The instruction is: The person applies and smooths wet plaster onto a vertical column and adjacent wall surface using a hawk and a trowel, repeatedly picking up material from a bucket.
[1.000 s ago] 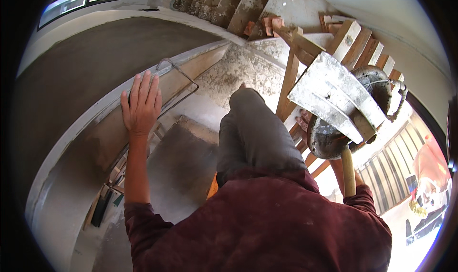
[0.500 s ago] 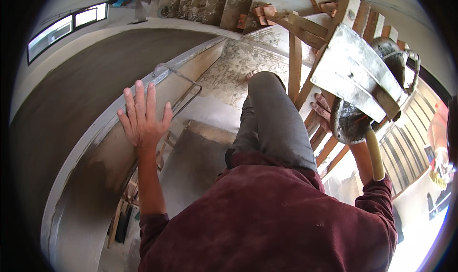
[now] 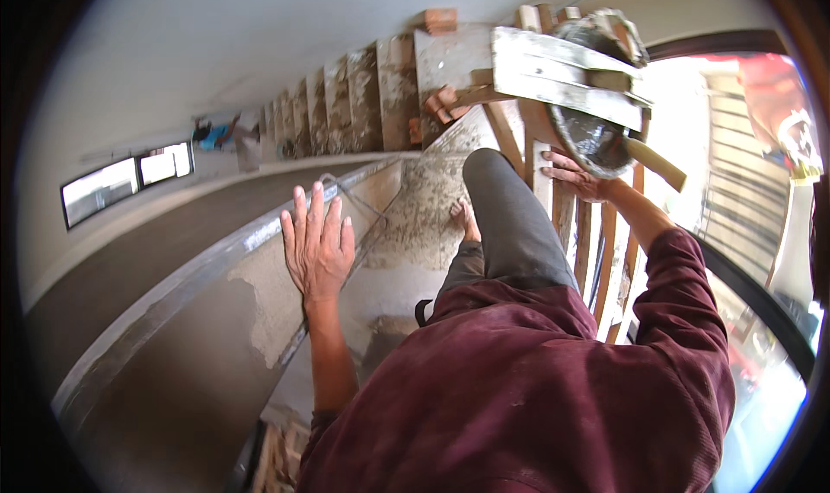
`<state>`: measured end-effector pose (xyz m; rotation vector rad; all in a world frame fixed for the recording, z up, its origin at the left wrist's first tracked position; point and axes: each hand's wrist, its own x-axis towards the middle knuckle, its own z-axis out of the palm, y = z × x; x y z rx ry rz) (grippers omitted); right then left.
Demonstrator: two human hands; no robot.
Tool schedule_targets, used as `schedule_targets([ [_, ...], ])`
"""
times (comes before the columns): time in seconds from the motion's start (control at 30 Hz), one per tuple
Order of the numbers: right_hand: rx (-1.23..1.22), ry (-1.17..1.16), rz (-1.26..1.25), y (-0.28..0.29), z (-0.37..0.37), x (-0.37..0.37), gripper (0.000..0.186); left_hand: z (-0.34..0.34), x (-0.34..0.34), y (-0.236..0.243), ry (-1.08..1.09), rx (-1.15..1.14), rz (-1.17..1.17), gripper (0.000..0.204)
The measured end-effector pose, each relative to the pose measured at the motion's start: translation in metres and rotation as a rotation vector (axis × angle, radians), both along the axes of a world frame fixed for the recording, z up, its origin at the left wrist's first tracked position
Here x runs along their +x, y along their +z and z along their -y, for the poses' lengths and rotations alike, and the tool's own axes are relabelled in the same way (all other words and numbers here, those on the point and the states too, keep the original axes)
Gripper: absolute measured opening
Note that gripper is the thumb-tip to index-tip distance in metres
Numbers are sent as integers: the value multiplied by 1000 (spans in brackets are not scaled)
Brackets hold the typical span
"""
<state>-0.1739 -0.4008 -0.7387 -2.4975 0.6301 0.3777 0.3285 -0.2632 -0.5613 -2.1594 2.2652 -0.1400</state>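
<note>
My left hand (image 3: 318, 244) is spread with its fingers stretched, over the plastered low wall (image 3: 216, 311) near its pale top edge; I cannot tell whether it touches. A bent metal rod (image 3: 354, 201) shows just beyond its fingertips. My right hand (image 3: 577, 178) lies with fingers extended against an upright wooden board (image 3: 542, 182) of a timber frame. Just above that hand sits a black bucket (image 3: 566, 134), wet and mortar-smeared inside. Whitish planks (image 3: 553, 65) lie across the bucket, and a wooden tool handle (image 3: 655, 164) sticks out beside my right wrist.
Mortar-spattered stairs (image 3: 363, 104) rise ahead, with red bricks (image 3: 443, 104) at their right end. Timber bars (image 3: 605, 251) stand at my right, in front of a bright opening. My bare foot (image 3: 467, 220) is on a stained floor (image 3: 424, 208). A person (image 3: 216, 132) is far left.
The view has tilted up, showing more of the stairs. My left hand sits further right and lower in the picture. My right hand stays at the frame beneath the bucket, now less hidden.
</note>
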Motion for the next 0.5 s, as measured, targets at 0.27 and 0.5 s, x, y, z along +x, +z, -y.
schedule_targets([
  [0.27, -146, -203, -115, 31, -26, 14, 68, 0, -3, 1, -99, -106, -45, 30],
  [0.5, 173, -793, -233, 99, -69, -4, 29, -5, -1, -2, -148, -173, -36, 28],
])
